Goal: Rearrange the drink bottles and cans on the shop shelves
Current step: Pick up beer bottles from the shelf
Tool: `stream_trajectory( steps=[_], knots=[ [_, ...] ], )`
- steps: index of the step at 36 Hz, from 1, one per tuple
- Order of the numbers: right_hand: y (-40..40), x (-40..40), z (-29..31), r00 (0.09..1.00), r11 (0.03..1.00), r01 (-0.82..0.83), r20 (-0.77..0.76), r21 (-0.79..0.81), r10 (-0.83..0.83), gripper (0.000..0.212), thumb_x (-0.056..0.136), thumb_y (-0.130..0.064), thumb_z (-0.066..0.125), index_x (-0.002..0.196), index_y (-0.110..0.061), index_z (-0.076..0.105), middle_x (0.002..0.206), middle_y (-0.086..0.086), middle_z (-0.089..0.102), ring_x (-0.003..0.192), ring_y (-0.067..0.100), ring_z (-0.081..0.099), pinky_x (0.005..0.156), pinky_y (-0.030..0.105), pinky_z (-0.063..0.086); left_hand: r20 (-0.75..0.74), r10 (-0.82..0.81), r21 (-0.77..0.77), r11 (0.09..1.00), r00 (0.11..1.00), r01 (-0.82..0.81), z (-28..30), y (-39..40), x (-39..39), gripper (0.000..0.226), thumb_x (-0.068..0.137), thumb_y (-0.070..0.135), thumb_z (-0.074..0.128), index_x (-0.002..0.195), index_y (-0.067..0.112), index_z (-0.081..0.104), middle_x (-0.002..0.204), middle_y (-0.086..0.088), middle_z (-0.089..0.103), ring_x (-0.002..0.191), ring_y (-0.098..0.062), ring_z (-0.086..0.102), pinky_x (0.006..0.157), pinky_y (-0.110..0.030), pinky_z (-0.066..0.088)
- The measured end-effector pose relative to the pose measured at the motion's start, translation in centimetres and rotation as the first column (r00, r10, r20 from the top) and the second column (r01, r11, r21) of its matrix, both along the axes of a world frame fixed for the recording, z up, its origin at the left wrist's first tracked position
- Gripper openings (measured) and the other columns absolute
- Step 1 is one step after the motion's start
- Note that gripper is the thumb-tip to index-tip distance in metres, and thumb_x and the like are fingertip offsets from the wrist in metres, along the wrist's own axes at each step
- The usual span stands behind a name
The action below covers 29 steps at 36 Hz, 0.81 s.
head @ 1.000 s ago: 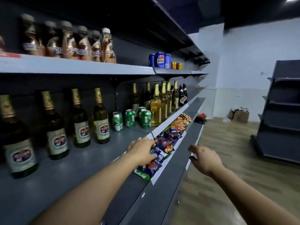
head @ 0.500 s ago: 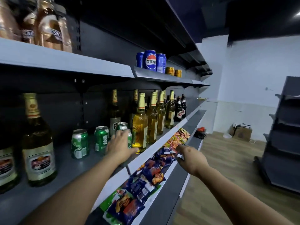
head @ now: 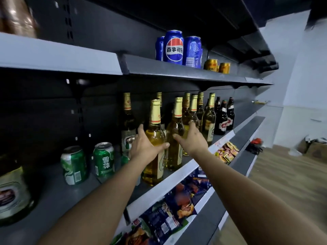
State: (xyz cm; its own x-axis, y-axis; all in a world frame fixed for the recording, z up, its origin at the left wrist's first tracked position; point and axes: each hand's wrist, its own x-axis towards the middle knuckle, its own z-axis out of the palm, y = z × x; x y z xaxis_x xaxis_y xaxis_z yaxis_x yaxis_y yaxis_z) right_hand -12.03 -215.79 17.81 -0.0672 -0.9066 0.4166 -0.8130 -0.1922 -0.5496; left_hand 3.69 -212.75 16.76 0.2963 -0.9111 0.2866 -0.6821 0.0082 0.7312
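On the middle shelf (head: 58, 202) a row of clear bottles of yellow drink with gold foil necks runs away to the right. My left hand (head: 146, 147) grips the nearest yellow bottle (head: 154, 121) around its shoulder, thumb on the right side. My right hand (head: 193, 140) wraps the second yellow bottle (head: 177, 121), thumb across its front. Both bottles stand upright on the shelf. Left of them stand two green cans (head: 103, 159); a third is mostly hidden behind my left arm. Dark bottles (head: 221, 119) close the row.
Blue Pepsi cans (head: 174, 47) and small gold cans (head: 210, 65) sit on the upper shelf. A green-labelled bottle (head: 12, 190) stands at the far left. Snack packets (head: 178, 202) fill the lower shelf. A cardboard box (head: 316, 148) lies on the wooden floor at right.
I moved closer along the shelf. My left hand left the green can and took the nearest yellow bottle. My right hand rose from the lower shelf to the second bottle.
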Motion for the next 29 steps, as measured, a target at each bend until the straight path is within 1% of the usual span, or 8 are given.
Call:
stream_trajectory(
  steps=[5,9,14,17,19,24,26,29],
  knots=[
    [-3.2,-0.6,0.1,0.982,0.989,-0.131,0.148,0.065,0.12,0.095,0.08,-0.051,0.069,0.148,-0.016,0.014,0.145,0.01,0.043,0.131,0.03,0.044,0.101,0.046,0.042,-0.01,0.086,-0.054,0.995,0.996,-0.086,-0.9,-1.0,-1.1,0.091,0.064,0.053,0.08,0.136,0.025,0.031,0.129,0.001,0.054,0.117,-0.024,0.054,0.088,-0.038,0.048],
    [-5.5,-0.8,-0.9,0.946,0.953,-0.258,0.243,0.16,0.215,0.103,0.073,-0.049,0.076,0.147,-0.019,0.012,0.145,0.009,0.044,0.13,0.029,0.046,0.103,0.05,0.043,-0.004,0.172,-0.087,0.981,0.985,-0.172,-0.8,-0.9,-1.7,0.075,0.066,0.049,0.08,0.124,0.026,0.039,0.116,0.005,0.059,0.108,-0.02,0.057,0.083,-0.032,0.048],
    [-6.2,-1.1,-2.3,0.967,0.968,-0.231,0.132,0.097,0.218,0.089,0.078,-0.041,0.075,0.143,-0.018,0.02,0.14,0.008,0.047,0.12,0.03,0.054,0.095,0.045,0.048,0.016,0.277,-0.157,0.95,0.961,-0.271,-1.0,0.3,-2.8,0.074,0.063,0.053,0.079,0.122,0.031,0.04,0.115,0.008,0.06,0.104,-0.019,0.06,0.081,-0.039,0.052],
    [-6.3,-1.7,-2.0,0.961,0.963,-0.25,0.145,0.101,0.234,0.092,0.076,-0.044,0.076,0.144,-0.014,0.021,0.143,0.009,0.041,0.122,0.031,0.051,0.098,0.048,0.046,0.005,0.324,-0.212,0.925,0.946,-0.316,-0.9,1.8,-3.3,0.07,0.063,0.053,0.078,0.118,0.032,0.04,0.112,0.008,0.059,0.1,-0.019,0.059,0.077,-0.038,0.051],
    [-5.9,-2.0,-1.7,0.962,0.961,-0.255,0.127,0.103,0.241,0.087,0.075,-0.044,0.077,0.14,-0.013,0.028,0.139,0.01,0.04,0.122,0.031,0.049,0.097,0.049,0.046,-0.032,0.347,-0.253,0.905,0.937,-0.343,-0.5,2.9,-3.4,0.067,0.063,0.053,0.077,0.116,0.032,0.04,0.109,0.008,0.058,0.097,-0.017,0.059,0.074,-0.037,0.05],
    [-3.0,-1.9,-1.9,0.967,0.969,-0.239,0.072,-0.063,0.243,0.073,0.072,-0.046,0.078,0.121,-0.014,0.037,0.121,0.009,0.047,0.107,0.033,0.055,0.083,0.046,0.048,-0.09,0.414,-0.29,0.859,0.906,-0.421,1.7,6.1,-2.2,0.063,0.064,0.054,0.075,0.112,0.032,0.04,0.108,0.009,0.057,0.09,-0.012,0.054,0.068,-0.03,0.039],
    [-1.5,-1.5,-1.7,0.955,0.953,-0.277,0.069,-0.125,0.287,0.074,0.071,-0.046,0.078,0.123,-0.015,0.036,0.12,0.009,0.051,0.107,0.034,0.056,0.083,0.046,0.048,-0.093,0.443,-0.289,0.845,0.891,-0.45,2.4,7.3,-1.2,0.064,0.063,0.055,0.075,0.111,0.03,0.041,0.109,0.008,0.057,0.094,-0.015,0.056,0.071,-0.031,0.041],
    [1.1,-0.4,-0.6,0.927,0.922,-0.354,0.069,-0.158,0.368,0.078,0.07,-0.051,0.076,0.126,-0.018,0.034,0.114,0.007,0.06,0.103,0.034,0.06,0.083,0.045,0.05,-0.016,0.482,-0.29,0.836,0.876,-0.466,2.7,9.1,0.6,0.069,0.061,0.057,0.074,0.115,0.028,0.042,0.112,0.007,0.057,0.102,-0.019,0.057,0.076,-0.034,0.047]
  ],
)
